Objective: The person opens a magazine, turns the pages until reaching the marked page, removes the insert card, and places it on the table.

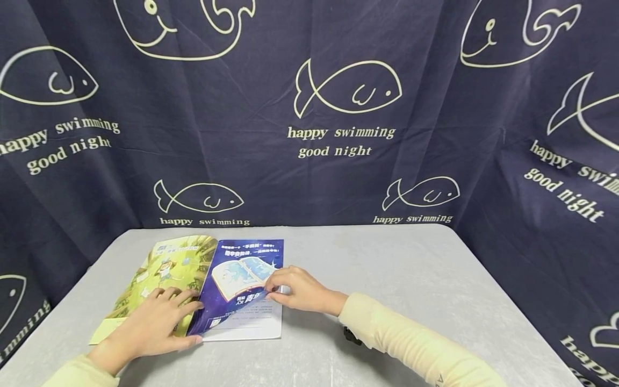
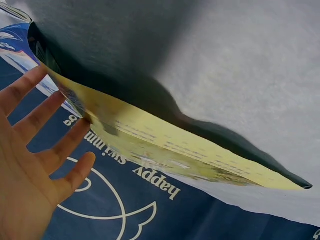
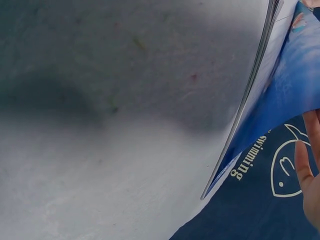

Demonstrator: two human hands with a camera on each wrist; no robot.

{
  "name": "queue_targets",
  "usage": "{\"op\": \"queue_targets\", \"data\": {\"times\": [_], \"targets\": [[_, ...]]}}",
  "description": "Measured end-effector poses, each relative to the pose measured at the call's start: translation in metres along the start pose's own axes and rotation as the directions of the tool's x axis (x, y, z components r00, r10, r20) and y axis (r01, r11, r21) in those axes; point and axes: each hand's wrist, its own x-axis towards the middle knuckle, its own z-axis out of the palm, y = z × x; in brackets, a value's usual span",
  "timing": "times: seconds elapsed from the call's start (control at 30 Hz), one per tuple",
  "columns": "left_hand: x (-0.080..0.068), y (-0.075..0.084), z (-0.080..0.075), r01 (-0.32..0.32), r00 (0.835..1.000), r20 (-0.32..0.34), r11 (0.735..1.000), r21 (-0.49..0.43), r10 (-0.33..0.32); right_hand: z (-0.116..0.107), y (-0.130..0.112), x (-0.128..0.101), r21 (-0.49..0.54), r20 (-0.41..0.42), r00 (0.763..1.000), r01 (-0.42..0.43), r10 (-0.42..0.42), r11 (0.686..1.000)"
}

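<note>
A thin open magazine lies on the table's left half. Its left side is a green and yellow illustrated page [image 1: 162, 269]; on the right is a dark blue page [image 1: 227, 274] with a picture of an open book. My left hand [image 1: 157, 322] rests with spread fingers on the left page near the fold, and the left wrist view shows those fingers [image 2: 60, 150] extended. My right hand [image 1: 302, 290] pinches the blue page by its right edge. That page's lower corner curls up, baring a white printed page [image 1: 261, 322] beneath. The right wrist view shows only part of the right hand [image 3: 312, 170] beside the lifted blue sheet.
The light grey table [image 1: 377, 274] extends to the right of the magazine. Dark blue curtains [image 1: 271, 134] with fish outlines and lettering hang behind the table and on both sides. A small black object [image 1: 352, 336] shows under the right wrist.
</note>
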Motion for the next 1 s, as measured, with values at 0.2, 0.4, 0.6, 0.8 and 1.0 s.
{"op": "queue_targets", "data": {"times": [0.2,0.4,0.6,0.8,1.0], "targets": [[0.0011,0.0042,-0.0003,0.025,1.000,0.006,1.000,-0.004,-0.025,-0.0008,-0.0031,0.0021,-0.027,-0.044,0.999,0.002,-0.003,1.000],[0.0018,0.0066,-0.0009,0.046,0.999,0.021,0.999,-0.010,-0.046,-0.0003,-0.0033,0.0028,-0.025,-0.077,0.997,0.018,-0.020,1.000],[0.0015,0.0059,-0.0011,0.050,0.998,0.025,0.999,-0.017,-0.050,-0.0010,-0.0010,0.0004,-0.038,-0.060,0.998,0.008,-0.010,0.999],[0.0008,0.0041,-0.0012,0.049,0.998,0.033,0.999,-0.024,-0.048,-0.0064,-0.0018,-0.0019,-0.004,-0.059,0.997,-0.058,0.057,0.998],[-0.0006,0.0016,-0.0009,0.043,0.999,0.034,0.999,-0.020,-0.042,-0.0066,0.0004,-0.0046,-0.004,-0.079,0.994,-0.078,0.078,0.997]]}}
